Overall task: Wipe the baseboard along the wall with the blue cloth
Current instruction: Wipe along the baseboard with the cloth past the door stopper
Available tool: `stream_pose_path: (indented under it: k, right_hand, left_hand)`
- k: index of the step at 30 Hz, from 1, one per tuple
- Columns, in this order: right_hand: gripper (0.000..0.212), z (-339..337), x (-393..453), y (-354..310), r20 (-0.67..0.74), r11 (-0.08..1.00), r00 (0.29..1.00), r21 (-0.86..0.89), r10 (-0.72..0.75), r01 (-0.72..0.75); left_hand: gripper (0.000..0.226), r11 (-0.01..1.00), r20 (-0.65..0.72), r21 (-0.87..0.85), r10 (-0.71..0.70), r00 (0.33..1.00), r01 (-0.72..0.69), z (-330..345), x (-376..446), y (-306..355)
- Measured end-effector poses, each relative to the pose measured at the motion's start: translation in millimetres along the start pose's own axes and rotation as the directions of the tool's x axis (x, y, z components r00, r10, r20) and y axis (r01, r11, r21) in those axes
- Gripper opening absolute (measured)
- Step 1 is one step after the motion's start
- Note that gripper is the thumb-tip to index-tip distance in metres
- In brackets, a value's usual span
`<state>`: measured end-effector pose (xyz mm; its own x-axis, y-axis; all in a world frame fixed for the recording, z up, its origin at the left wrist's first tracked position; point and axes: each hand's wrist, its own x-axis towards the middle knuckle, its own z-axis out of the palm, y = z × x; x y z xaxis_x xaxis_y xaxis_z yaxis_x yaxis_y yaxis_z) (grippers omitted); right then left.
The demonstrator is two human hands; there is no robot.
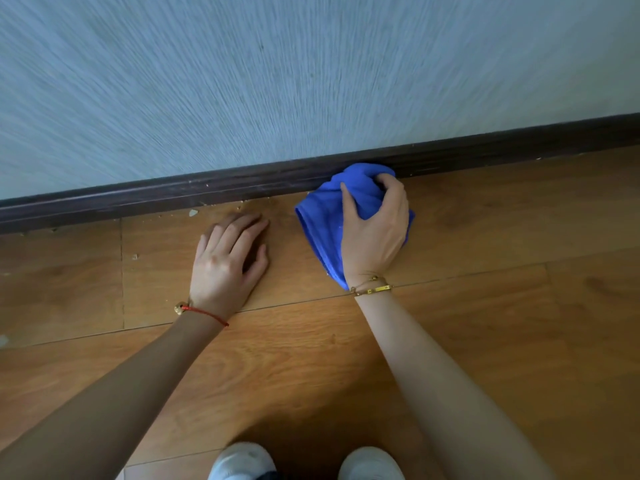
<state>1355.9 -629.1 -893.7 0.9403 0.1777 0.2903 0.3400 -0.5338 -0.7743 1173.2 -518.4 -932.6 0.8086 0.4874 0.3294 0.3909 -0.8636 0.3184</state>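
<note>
A dark brown baseboard (221, 188) runs along the foot of the pale blue wall, rising from lower left to upper right. My right hand (375, 230) grips a bunched blue cloth (322, 220), whose top end touches the baseboard while the rest trails onto the floor. My left hand (228, 261) rests flat on the wooden floor to the left of the cloth, fingers straight and pointing toward the baseboard, holding nothing.
Small crumbs and flakes of debris (193, 213) lie on the wooden floor (485, 306) at the baseboard's foot, left of my left hand. My two white shoes (242, 462) show at the bottom edge. The textured wall (277, 81) fills the upper half.
</note>
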Motion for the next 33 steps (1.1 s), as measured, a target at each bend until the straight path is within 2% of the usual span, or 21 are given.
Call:
stream_pose_path:
  k: [5,7,11,13,16,17,19,22,24,25,27,30,33]
  right_hand:
    - [0.033,-17.9,31.1,24.8,-0.198,0.994,0.977,0.092,0.083,-0.066]
    - [0.032,-16.5,28.7,23.6,-0.181,0.998,0.983,0.055,0.037,-0.027]
    - [0.029,-1.1,-1.2,4.1,-0.016,0.996,0.997,0.033,-0.079,0.079]
    - [0.027,-6.4,5.2,10.9,-0.046,0.996,0.995,0.02,-0.089,0.09]
    - [0.025,-20.7,37.7,34.3,-0.223,0.995,0.97,0.051,0.096,-0.086]
    - [0.026,-22.6,44.2,38.2,-0.24,0.99,0.961,0.061,0.136,-0.125]
    - [0.025,-19.6,40.0,36.7,-0.214,0.993,0.97,0.031,0.115,-0.111]
    - [0.018,-2.1,8.5,10.5,-0.037,0.996,0.995,-0.038,-0.087,0.086]
    - [0.018,6.0,-12.1,-3.5,0.083,0.98,0.977,-0.036,-0.195,0.198]
    - [0.02,5.6,-13.6,-4.2,0.097,0.975,0.972,-0.042,-0.213,0.218]
    - [0.018,-3.4,1.2,10.7,0.021,0.985,0.988,-0.067,-0.156,0.157]
    - [0.022,-28.4,46.6,45.5,-0.203,0.997,0.977,-0.031,0.067,-0.075]
    - [0.025,-25.3,45.5,42.2,-0.198,0.997,0.978,-0.036,0.067,-0.075]
  left_hand:
    - [0.032,1.0,0.001,-0.007,-0.006,1.0,0.006,-0.4,-0.3,0.0]
    - [0.032,1.0,0.01,-0.015,-0.011,1.0,0.011,-0.4,0.1,1.7]
    - [0.032,1.0,0.011,-0.003,-0.01,1.0,0.01,-0.6,0.2,0.9]
    - [0.032,1.0,0.011,-0.007,0.002,1.0,-0.002,-1.4,0.2,0.8]
    - [0.032,1.0,0.004,-0.009,-0.004,1.0,0.004,-2.1,0.3,0.7]
    - [0.032,1.0,0.005,-0.011,-0.01,1.0,0.01,-1.7,0.9,1.2]
    - [0.032,1.0,0.014,-0.021,-0.015,1.0,0.016,-0.6,0.9,2.2]
    - [0.033,1.0,0.014,-0.013,-0.021,1.0,0.022,-0.2,1.1,1.4]
    - [0.032,1.0,0.013,-0.012,-0.016,1.0,0.016,-0.5,0.8,0.4]
    - [0.032,1.0,0.01,-0.015,-0.012,1.0,0.012,-0.8,0.3,0.2]
    - [0.033,0.999,0.013,-0.032,-0.004,1.0,0.005,-2.1,-0.8,-0.4]
    - [0.032,0.999,0.007,-0.044,-0.006,1.0,0.006,-2.1,0.0,0.2]
    - [0.032,0.999,0.007,-0.037,-0.017,1.0,0.017,-0.9,0.4,1.7]
